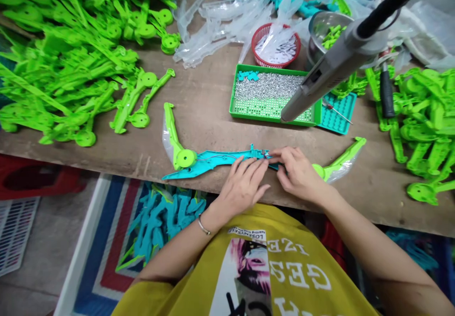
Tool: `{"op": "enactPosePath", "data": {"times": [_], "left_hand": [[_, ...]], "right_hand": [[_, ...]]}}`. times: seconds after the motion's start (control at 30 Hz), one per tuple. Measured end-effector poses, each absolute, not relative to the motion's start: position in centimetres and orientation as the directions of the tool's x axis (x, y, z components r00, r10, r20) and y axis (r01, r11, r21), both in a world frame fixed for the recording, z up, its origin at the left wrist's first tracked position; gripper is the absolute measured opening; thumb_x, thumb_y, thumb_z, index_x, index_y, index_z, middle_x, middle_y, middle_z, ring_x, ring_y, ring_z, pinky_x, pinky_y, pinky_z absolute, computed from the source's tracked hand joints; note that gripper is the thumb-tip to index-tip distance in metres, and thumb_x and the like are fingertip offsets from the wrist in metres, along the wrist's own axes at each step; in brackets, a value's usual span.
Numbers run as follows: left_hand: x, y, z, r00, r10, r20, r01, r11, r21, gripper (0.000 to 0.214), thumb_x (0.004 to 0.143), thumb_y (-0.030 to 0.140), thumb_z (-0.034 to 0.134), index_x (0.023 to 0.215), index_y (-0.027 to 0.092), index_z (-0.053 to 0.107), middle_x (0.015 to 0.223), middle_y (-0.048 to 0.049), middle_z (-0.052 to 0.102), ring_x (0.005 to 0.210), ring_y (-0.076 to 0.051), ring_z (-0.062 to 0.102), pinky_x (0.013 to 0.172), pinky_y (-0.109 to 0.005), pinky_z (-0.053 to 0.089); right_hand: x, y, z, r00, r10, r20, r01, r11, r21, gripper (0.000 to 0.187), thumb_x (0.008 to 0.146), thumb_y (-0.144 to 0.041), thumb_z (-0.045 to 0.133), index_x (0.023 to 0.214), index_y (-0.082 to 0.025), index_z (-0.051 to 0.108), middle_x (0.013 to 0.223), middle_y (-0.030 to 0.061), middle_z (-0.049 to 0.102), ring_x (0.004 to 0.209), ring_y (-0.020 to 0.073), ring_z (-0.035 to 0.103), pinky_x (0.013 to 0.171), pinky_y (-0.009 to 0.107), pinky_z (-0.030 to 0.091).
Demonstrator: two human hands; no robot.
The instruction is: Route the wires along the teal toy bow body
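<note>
Head view showed a teal toy bow body (216, 160) lying flat along the near edge of the tabletop (206, 102), low in the middle of the frame. One green limb (175, 138) curved up from its left end and a second green limb (343, 158) ran out to the right. The left hand (243, 183) lay on the teal part with its fingers (256, 166) flat and together, pressing down. The right hand (298, 171) had its fingertips pinched on something small at the centre; what it was could not be told. The bow looked like light, stiff moulded plastic, thin at the limb tips and likely to flex or snap there, so the thick teal middle seemed the safest hold.

Counted: one assembled bow, two limbs on it, one green tray (272, 95) of small metal pins, one red basket (275, 45), one metal bowl (325, 31), one hanging power screwdriver (330, 69). Loose green parts (71, 60) at upper left were too many to count.
</note>
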State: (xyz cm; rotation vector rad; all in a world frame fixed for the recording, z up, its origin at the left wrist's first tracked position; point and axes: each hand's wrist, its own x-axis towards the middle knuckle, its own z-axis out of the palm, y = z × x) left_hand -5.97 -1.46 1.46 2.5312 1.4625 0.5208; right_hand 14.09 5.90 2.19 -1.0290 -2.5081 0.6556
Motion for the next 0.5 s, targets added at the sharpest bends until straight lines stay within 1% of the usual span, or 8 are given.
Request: {"op": "enactPosePath", "data": {"times": [0.1,0.17,0.23,0.3,0.33,0.43,0.5], "left_hand": [[-5.8,-1.0,1.3,0.453,0.869,0.202,0.822,-0.494,0.283,0.053,0.1,0.036,0.052,0.144,0.008,0.048,0.138,-0.0159,0.063,0.127,-0.03,0.054,0.117,-0.054,0.032],[-5.8,-0.9,1.3,0.465,0.866,0.185,0.827,-0.499,0.259,0.051,0.1,0.036,0.052,0.144,0.009,0.049,0.138,-0.0148,0.064,0.125,-0.03,0.055,0.116,-0.054,0.032],[-5.7,-0.9,1.3,0.472,0.864,0.173,0.83,-0.502,0.241,0.051,0.1,0.037,0.052,0.144,0.011,0.051,0.137,-0.0141,0.065,0.124,-0.031,0.055,0.115,-0.055,0.032],[-5.5,-0.8,1.4,0.468,0.868,0.167,0.837,-0.495,0.232,0.051,0.1,0.038,0.052,0.143,0.012,0.053,0.135,-0.014,0.066,0.122,-0.031,0.056,0.114,-0.056,0.032],[-5.4,-0.7,1.4,0.461,0.872,0.165,0.841,-0.489,0.232,0.051,0.099,0.039,0.053,0.143,0.013,0.054,0.134,-0.0143,0.066,0.121,-0.032,0.056,0.113,-0.057,0.032],[-4.9,-0.7,1.3,0.439,0.883,0.165,0.849,-0.468,0.246,0.052,0.098,0.04,0.055,0.142,0.013,0.055,0.129,-0.0154,0.068,0.118,-0.033,0.057,0.112,-0.06,0.031],[-4.6,-0.6,1.3,0.423,0.891,0.165,0.855,-0.452,0.252,0.053,0.097,0.041,0.056,0.142,0.012,0.056,0.126,-0.0159,0.069,0.116,-0.034,0.057,0.112,-0.061,0.031]], "right_hand": [[14.2,6.1,2.5,-0.628,0.775,0.078,0.546,0.509,-0.665,0.045,0.081,-0.005,0.047,0.124,-0.018,0.045,0.107,0.0093,0.076,0.102,0.0262,0.068,0.089,0.042,0.049],[14.6,6.5,3.0,-0.579,0.815,0.019,0.539,0.4,-0.741,0.047,0.083,-0.007,0.048,0.128,-0.02,0.043,0.106,0.0079,0.077,0.091,0.0229,0.07,0.081,0.038,0.053],[15.3,6.9,3.6,-0.505,0.863,-0.005,0.546,0.315,-0.776,0.043,0.085,-0.011,0.049,0.127,-0.021,0.044,0.108,0.0077,0.077,0.079,0.0195,0.07,0.069,0.033,0.053],[16.1,7.3,4.1,-0.43,0.902,0.021,0.574,0.292,-0.765,0.038,0.087,-0.014,0.051,0.124,-0.022,0.047,0.11,0.0081,0.076,0.076,0.0188,0.07,0.063,0.031,0.052],[16.5,7.3,4.2,-0.404,0.914,0.046,0.596,0.301,-0.745,0.036,0.087,-0.015,0.052,0.122,-0.022,0.049,0.109,0.0081,0.076,0.079,0.0197,0.071,0.065,0.032,0.053],[17.1,7.0,4.3,-0.403,0.911,0.091,0.64,0.351,-0.683,0.034,0.086,-0.013,0.054,0.118,-0.022,0.051,0.102,0.0061,0.076,0.09,0.0221,0.072,0.08,0.037,0.054],[17.0,6.4,4.1,-0.426,0.9,0.089,0.649,0.372,-0.664,0.032,0.085,-0.013,0.055,0.116,-0.022,0.051,0.098,0.0046,0.076,0.093,0.0225,0.072,0.086,0.039,0.053]]}}
